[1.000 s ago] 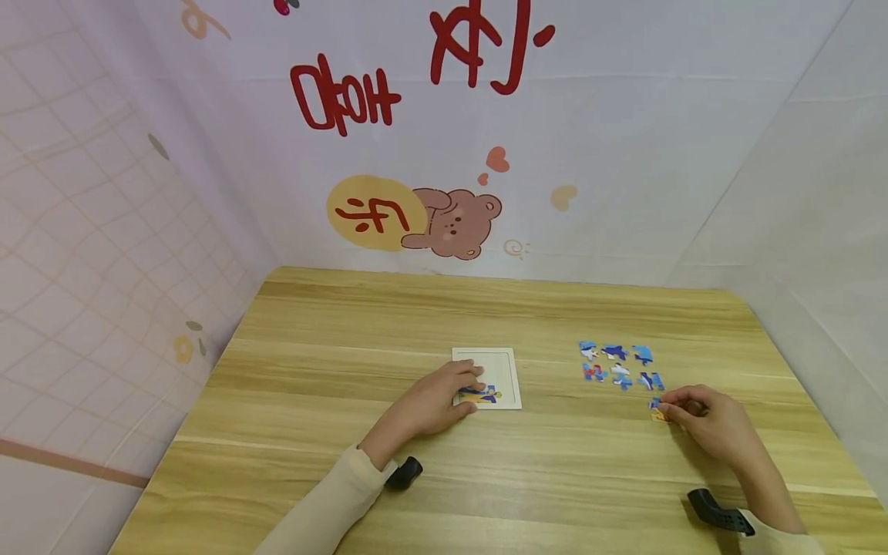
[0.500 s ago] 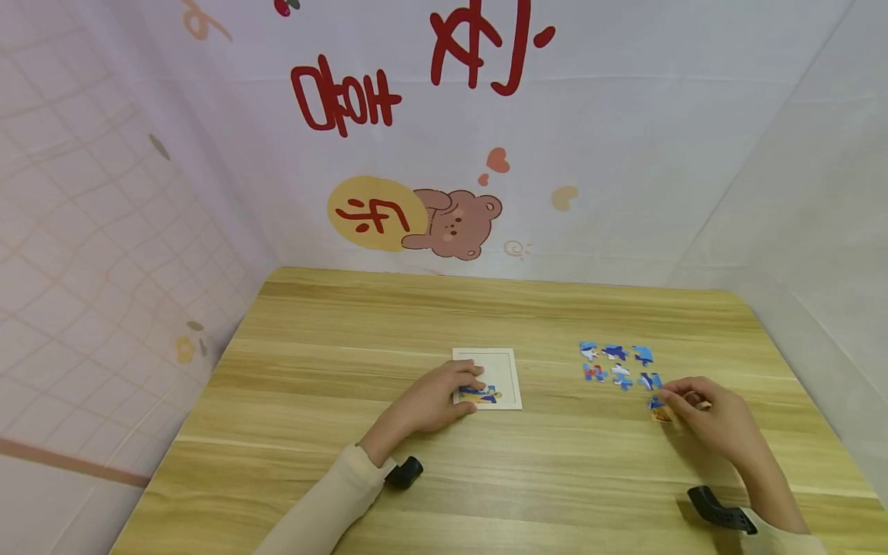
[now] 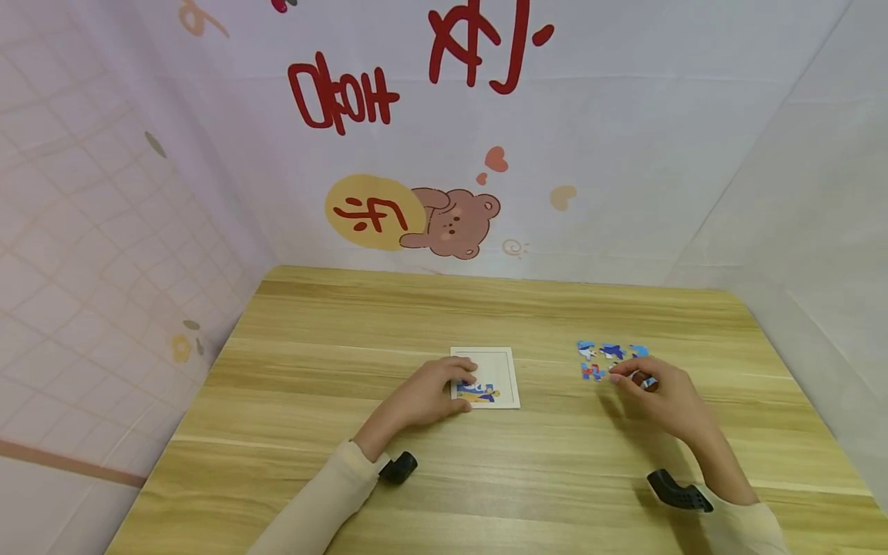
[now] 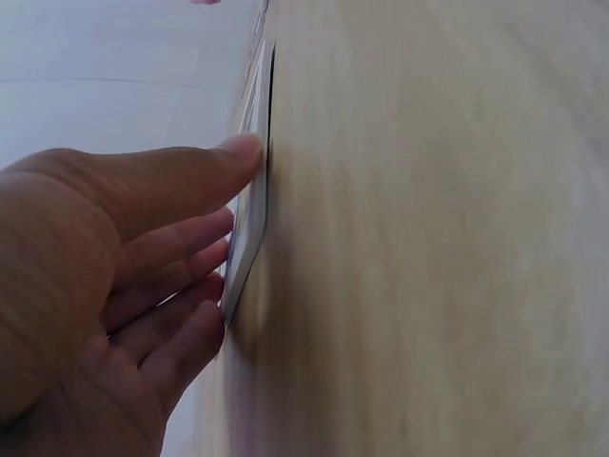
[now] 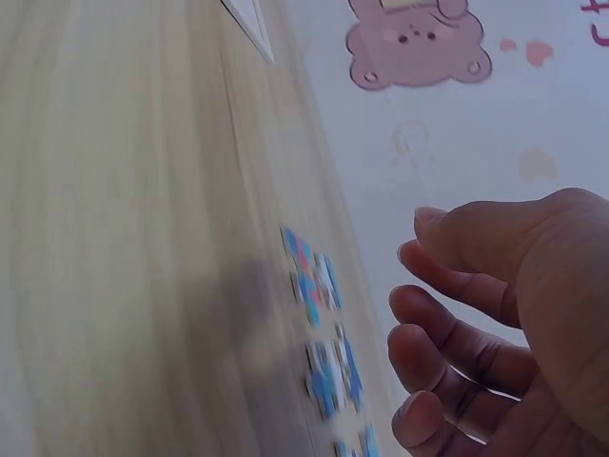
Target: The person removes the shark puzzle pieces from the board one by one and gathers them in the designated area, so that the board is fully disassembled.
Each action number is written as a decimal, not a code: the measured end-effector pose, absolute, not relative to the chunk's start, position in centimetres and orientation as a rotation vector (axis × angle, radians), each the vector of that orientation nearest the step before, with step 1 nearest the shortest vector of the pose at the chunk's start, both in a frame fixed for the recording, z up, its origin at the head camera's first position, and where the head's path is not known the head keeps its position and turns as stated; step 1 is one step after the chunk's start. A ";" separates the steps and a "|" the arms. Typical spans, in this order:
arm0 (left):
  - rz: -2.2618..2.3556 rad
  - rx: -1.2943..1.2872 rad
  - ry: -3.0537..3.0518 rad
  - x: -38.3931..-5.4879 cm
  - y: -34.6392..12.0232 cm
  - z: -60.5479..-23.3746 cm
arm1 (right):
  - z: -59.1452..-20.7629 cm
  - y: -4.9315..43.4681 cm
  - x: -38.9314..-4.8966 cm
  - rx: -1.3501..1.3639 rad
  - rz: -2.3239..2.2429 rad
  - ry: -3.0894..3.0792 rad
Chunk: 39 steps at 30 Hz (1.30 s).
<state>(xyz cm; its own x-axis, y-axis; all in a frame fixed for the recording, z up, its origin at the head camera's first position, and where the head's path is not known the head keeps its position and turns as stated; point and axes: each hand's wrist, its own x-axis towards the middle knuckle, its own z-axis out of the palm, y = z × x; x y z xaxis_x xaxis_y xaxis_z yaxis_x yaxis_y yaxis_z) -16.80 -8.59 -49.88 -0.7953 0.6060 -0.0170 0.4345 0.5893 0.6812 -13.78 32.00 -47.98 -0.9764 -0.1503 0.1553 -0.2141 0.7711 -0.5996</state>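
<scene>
My left hand (image 3: pixel 433 389) rests on a white puzzle board (image 3: pixel 499 366), thumb at its near edge and fingers over its left side. In the left wrist view the thumb and fingertips touch the board (image 4: pixel 252 205). Joined blue and yellow pieces (image 3: pixel 480 395) fill its lower part. My right hand (image 3: pixel 666 395) hovers over loose jigsaw pieces (image 3: pixel 612 351), hiding some of them. From the right wrist camera, thumb and forefinger tips come close together with nothing between them, above a row of pieces (image 5: pixel 328 376).
A wooden table (image 3: pixel 333 331) bears everything. White printed cloth (image 3: pixel 610 139) with a bear picture (image 3: pixel 458 223) stands behind it, and more cloth hangs on both sides. Black wrist mounts (image 3: pixel 676 493) sit at the sleeves.
My right hand has left the lowest loose piece, risen, and moved left and away over the upper pieces. The left hand stays on the board.
</scene>
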 end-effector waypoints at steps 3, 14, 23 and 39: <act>1.017 0.841 2.556 -16.9 -8.9 -49.9 | -48.2 30.4 -14.5 0.373 0.980 -2.849; 1.031 0.882 2.513 -17.2 -9.1 -49.8 | -49.0 25.2 -16.5 0.547 1.052 -2.856; 1.062 0.882 2.506 -17.3 -9.1 -49.8 | -49.9 20.7 -16.9 0.659 1.149 -2.828; 1.054 0.871 2.513 -17.4 -9.0 -50.0 | -51.0 15.9 -16.4 0.696 1.123 -2.932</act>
